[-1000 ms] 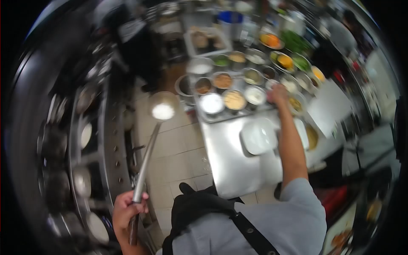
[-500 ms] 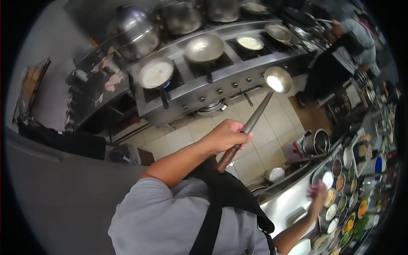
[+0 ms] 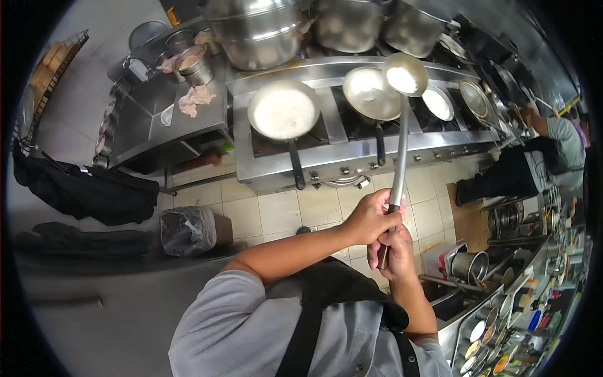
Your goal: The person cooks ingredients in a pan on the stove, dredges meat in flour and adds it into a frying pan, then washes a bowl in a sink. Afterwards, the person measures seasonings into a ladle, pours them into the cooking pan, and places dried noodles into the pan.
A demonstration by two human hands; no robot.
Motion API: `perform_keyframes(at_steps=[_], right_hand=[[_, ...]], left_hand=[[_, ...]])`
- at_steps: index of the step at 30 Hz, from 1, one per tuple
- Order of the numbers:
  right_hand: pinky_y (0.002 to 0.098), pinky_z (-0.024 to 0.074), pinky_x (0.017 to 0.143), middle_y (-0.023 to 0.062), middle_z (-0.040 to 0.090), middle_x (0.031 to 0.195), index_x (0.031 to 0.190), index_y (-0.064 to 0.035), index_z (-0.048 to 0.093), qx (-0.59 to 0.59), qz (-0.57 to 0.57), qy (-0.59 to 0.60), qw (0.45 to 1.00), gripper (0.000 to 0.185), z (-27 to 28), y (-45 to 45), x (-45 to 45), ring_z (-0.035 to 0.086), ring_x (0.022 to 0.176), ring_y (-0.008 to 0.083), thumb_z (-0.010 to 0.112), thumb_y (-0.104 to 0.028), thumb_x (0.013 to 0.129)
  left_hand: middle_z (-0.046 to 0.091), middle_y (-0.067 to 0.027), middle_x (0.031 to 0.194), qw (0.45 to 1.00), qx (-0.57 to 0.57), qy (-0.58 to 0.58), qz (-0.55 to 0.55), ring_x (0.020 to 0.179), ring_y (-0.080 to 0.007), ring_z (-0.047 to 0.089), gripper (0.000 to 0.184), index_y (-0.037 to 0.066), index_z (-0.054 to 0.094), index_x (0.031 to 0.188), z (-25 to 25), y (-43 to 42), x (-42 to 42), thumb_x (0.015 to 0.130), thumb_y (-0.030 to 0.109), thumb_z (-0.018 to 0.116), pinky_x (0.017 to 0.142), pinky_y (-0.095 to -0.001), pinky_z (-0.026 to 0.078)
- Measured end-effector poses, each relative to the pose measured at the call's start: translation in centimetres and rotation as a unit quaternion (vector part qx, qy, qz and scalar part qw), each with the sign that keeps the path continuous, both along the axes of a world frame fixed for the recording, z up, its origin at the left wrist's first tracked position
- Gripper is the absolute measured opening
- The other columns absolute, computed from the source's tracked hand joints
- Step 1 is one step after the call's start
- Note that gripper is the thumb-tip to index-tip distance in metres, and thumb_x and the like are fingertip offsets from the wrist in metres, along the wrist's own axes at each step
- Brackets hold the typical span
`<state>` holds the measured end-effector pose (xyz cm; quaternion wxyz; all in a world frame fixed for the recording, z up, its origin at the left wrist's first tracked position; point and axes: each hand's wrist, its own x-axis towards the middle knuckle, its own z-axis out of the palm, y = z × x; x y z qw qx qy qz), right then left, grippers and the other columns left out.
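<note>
My left hand point(image 3: 375, 218) is wrapped round the handle of a long metal ladle point(image 3: 402, 147). Just below it, my right hand point(image 3: 397, 251) also grips the dark end of that handle. The ladle's round bowl, with something white inside, is held up over the stove point(image 3: 314, 151), between two pans. Left of it is an empty-looking steel pan point(image 3: 370, 94), and to its right a smaller pan with pale contents point(image 3: 438, 103). A pan of white liquid point(image 3: 284, 110) sits on the stove's left burner.
Large steel pots point(image 3: 260, 38) stand behind the burners. A counter point(image 3: 141, 125) with a crumpled cloth point(image 3: 196, 100) is at the left, a lined bin point(image 3: 188, 231) below it. Another person point(image 3: 515, 166) stands at the right, above food containers point(image 3: 477, 330).
The view has swung from the ingredient counter to the stove. My right hand has left the counter and taken hold of the ladle's handle. The ladle's bowl is now over the stove.
</note>
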<state>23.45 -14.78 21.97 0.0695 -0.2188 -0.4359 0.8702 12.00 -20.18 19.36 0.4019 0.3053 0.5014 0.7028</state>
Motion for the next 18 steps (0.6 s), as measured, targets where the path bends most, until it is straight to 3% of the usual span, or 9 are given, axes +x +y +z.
perform_keyframes(at_steps=[1, 3, 5, 7, 9, 12, 13, 16, 18], right_hand=[[0.0275, 0.0419, 0.032, 0.0100, 0.053, 0.062, 0.116, -0.0007, 0.044, -0.001, 0.004, -0.004, 1.000, 0.039, -0.3, -0.3, -1.9, 0.047, 0.035, 0.0190, 0.047, -0.009, 0.078], [0.0260, 0.0361, 0.030, 0.0073, 0.047, 0.058, 0.111, -0.0023, 0.046, 0.073, 0.030, -0.035, 0.996, 0.033, -0.6, -0.5, -5.5, 0.041, 0.033, 0.0158, 0.046, -0.006, 0.078], [0.0247, 0.0318, 0.029, 0.0044, 0.042, 0.055, 0.106, -0.0041, 0.047, 0.056, 0.042, -0.043, 0.997, 0.028, -1.0, -0.1, -8.0, 0.037, 0.032, 0.0131, 0.047, -0.003, 0.079], [0.0257, 0.0298, 0.030, 0.0048, 0.043, 0.056, 0.106, 0.0006, 0.046, -0.045, 0.104, -0.064, 0.991, 0.031, -2.6, 1.2, -9.9, 0.037, 0.033, 0.0133, 0.046, 0.001, 0.075], [0.0244, 0.0302, 0.029, 0.0034, 0.042, 0.055, 0.104, -0.0041, 0.048, -0.067, 0.139, -0.086, 0.984, 0.025, -3.5, 1.0, -11.5, 0.037, 0.032, 0.0121, 0.050, 0.000, 0.079], [0.0249, 0.0297, 0.029, 0.0034, 0.041, 0.055, 0.106, -0.0028, 0.047, -0.062, 0.158, -0.087, 0.982, 0.028, -4.0, 0.9, -12.9, 0.036, 0.032, 0.0123, 0.049, -0.001, 0.078], [0.0250, 0.0296, 0.029, 0.0031, 0.041, 0.054, 0.108, -0.0021, 0.046, -0.062, 0.172, -0.096, 0.979, 0.030, -3.4, 0.8, -13.1, 0.037, 0.032, 0.0122, 0.049, -0.002, 0.078], [0.0251, 0.0294, 0.029, 0.0012, 0.039, 0.053, 0.115, 0.0012, 0.042, -0.068, 0.166, -0.108, 0.978, 0.040, -2.4, 0.6, -12.3, 0.039, 0.034, 0.0111, 0.049, -0.005, 0.076], [0.0243, 0.0341, 0.032, 0.0020, 0.044, 0.054, 0.121, 0.0026, 0.040, -0.049, 0.147, -0.013, 0.988, 0.049, -2.3, -0.3, -11.8, 0.043, 0.036, 0.0109, 0.049, -0.008, 0.075]], left_hand=[[0.060, -0.0045, 0.095, 1.000, 0.026, -0.008, 0.009, 0.084, -0.0079, 0.057, 0.036, -0.003, 0.052, 0.117, -0.6, -0.7, -1.6, 0.090, 0.018, 0.061, 0.074, -0.0240, 0.048], [0.063, -0.0033, 0.098, 0.991, -0.093, 0.095, -0.035, 0.093, -0.0071, 0.056, 0.036, -0.001, 0.056, 0.116, -1.2, -3.1, -6.2, 0.091, 0.024, 0.061, 0.081, -0.0247, 0.047], [0.064, -0.0053, 0.102, 0.996, -0.054, 0.057, 0.050, 0.095, -0.0104, 0.058, 0.034, -0.001, 0.058, 0.114, -6.2, -4.9, -9.2, 0.090, 0.022, 0.062, 0.085, -0.0277, 0.047], [0.065, -0.0083, 0.106, 0.965, -0.168, 0.063, 0.191, 0.099, -0.0151, 0.059, 0.034, -0.002, 0.058, 0.115, -11.8, -7.9, -12.4, 0.088, 0.019, 0.062, 0.089, -0.0312, 0.046], [0.064, -0.0100, 0.109, 0.925, -0.294, -0.001, 0.242, 0.101, -0.0188, 0.060, 0.034, -0.002, 0.058, 0.115, -12.6, -10.8, -14.6, 0.087, 0.018, 0.063, 0.089, -0.0326, 0.046], [0.064, -0.0099, 0.108, 0.890, -0.290, 0.009, 0.351, 0.100, -0.0184, 0.060, 0.034, -0.001, 0.057, 0.115, -15.6, -12.4, -14.7, 0.088, 0.019, 0.063, 0.089, -0.0326, 0.047], [0.064, -0.0099, 0.108, 0.899, -0.289, 0.016, 0.330, 0.100, -0.0184, 0.060, 0.034, -0.001, 0.057, 0.115, -15.4, -12.4, -14.6, 0.088, 0.019, 0.063, 0.089, -0.0326, 0.047], [0.063, -0.0084, 0.102, 0.969, -0.100, -0.097, 0.204, 0.096, -0.0163, 0.060, 0.034, 0.001, 0.055, 0.116, -9.0, -8.5, -13.1, 0.089, 0.020, 0.061, 0.083, -0.0309, 0.048], [0.061, -0.0073, 0.097, 0.986, -0.022, -0.128, 0.100, 0.091, -0.0164, 0.060, 0.039, 0.000, 0.049, 0.121, -5.0, -5.3, -12.2, 0.089, 0.019, 0.061, 0.081, -0.0301, 0.049]])
